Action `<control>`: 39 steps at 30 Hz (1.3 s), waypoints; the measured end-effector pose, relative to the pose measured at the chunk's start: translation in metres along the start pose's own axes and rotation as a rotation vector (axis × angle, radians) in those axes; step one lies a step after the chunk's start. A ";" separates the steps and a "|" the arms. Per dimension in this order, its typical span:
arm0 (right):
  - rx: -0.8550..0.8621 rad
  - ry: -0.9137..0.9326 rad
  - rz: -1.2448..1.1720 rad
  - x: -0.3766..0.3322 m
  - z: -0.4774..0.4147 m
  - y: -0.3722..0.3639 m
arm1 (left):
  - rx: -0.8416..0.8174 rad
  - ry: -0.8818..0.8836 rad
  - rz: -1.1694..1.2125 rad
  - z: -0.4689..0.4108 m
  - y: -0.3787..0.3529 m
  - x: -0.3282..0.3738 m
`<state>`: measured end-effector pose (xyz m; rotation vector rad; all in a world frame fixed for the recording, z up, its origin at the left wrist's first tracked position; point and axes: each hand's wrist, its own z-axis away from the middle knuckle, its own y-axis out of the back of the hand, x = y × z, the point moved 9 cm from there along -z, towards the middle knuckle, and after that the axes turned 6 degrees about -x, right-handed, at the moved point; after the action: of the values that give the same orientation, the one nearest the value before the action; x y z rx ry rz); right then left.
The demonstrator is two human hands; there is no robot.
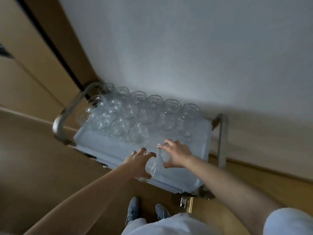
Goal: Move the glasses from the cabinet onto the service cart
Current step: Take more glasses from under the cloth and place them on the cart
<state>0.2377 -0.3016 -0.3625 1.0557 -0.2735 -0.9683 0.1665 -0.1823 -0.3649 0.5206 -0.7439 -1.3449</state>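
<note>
pale wall, wooden floor, grey shoes
a plain grey-white wall (186,48) fills the upper part of the view and meets a light brown wooden floor (42,158) along a wooden skirting strip (271,172). near the bottom edge two grey shoes, the left shoe (132,209) and the right shoe (161,213), stand side by side on the floor. a white garment (169,224) shows just below them, and a white sleeve (288,221) fills the bottom right corner.
</note>
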 end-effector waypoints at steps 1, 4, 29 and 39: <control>0.013 -0.027 -0.014 0.004 0.003 -0.001 | -0.004 -0.027 -0.014 -0.005 0.002 0.003; 0.069 -0.189 -0.145 0.027 0.019 -0.005 | -0.020 -0.149 -0.086 -0.019 0.009 0.021; 0.216 -0.554 -0.391 0.053 0.015 -0.026 | 0.254 -0.218 -0.323 -0.084 0.044 0.036; 0.229 -0.508 -0.357 0.052 0.004 -0.016 | 0.235 -0.096 -0.240 -0.100 0.049 0.037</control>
<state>0.2570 -0.3464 -0.3860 1.0723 -0.6393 -1.5563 0.2755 -0.2181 -0.3899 0.7551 -0.9480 -1.5215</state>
